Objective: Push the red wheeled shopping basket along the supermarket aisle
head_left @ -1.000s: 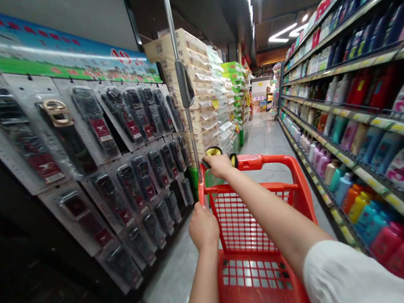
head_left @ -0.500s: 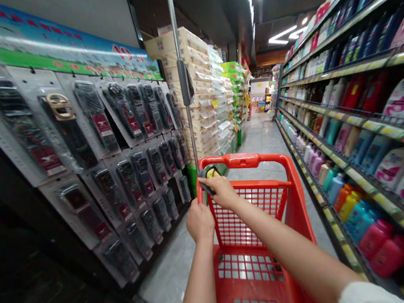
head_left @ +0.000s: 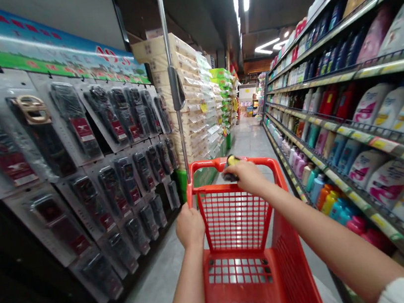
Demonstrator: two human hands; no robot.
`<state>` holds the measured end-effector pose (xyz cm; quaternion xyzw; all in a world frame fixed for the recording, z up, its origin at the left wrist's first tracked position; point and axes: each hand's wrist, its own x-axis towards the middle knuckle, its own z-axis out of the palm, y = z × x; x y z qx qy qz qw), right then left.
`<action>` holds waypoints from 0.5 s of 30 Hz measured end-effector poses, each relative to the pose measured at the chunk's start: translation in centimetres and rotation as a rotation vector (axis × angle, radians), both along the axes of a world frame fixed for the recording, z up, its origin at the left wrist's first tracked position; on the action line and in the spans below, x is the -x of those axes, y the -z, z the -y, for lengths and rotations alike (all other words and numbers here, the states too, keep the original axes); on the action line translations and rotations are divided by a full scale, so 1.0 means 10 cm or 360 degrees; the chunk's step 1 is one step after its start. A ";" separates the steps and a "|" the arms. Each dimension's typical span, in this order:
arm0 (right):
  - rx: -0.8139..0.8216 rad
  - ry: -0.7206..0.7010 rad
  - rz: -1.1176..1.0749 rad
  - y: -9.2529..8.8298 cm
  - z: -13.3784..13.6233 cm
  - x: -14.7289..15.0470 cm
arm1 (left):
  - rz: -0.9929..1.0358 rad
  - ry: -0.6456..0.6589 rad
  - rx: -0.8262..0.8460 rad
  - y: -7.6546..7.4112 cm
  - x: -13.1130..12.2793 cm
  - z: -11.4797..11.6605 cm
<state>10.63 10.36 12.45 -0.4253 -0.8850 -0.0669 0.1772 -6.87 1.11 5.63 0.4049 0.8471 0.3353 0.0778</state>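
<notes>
A red plastic shopping cart with a grid front and floor stands before me; no goods show in its visible part. My left hand is closed round its left rim. From the rim's far left corner rises a metal pole with a grey fitting. My right hand is closed on a small black-and-yellow object, over the cart's far end near the red top bar. The hand partly covers that object, so its exact kind is unclear.
At left, a display rack holds packaged belts under a printed banner. Beyond it are tall stacks of cream boxes and green ones. Shelves of bottles line the right. A grey tiled aisle runs between.
My right hand has moved right, away from the pole's base, with the black-and-yellow object. My left hand stays on the rim. The view has turned slightly right, and the surroundings have shifted left.
</notes>
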 end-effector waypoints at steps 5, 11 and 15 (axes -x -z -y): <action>-0.0100 0.0191 -0.0116 -0.09 -0.44 -0.19 | -0.0011 -0.0005 -0.0019 0.02 0.01 0.00; 0.0108 0.0410 0.0040 0.06 -0.77 0.38 | 0.0028 -0.0007 -0.0011 0.05 0.03 -0.01; 0.0052 0.0225 0.0147 0.01 -0.81 0.94 | 0.0045 0.0015 -0.0071 0.09 0.04 -0.02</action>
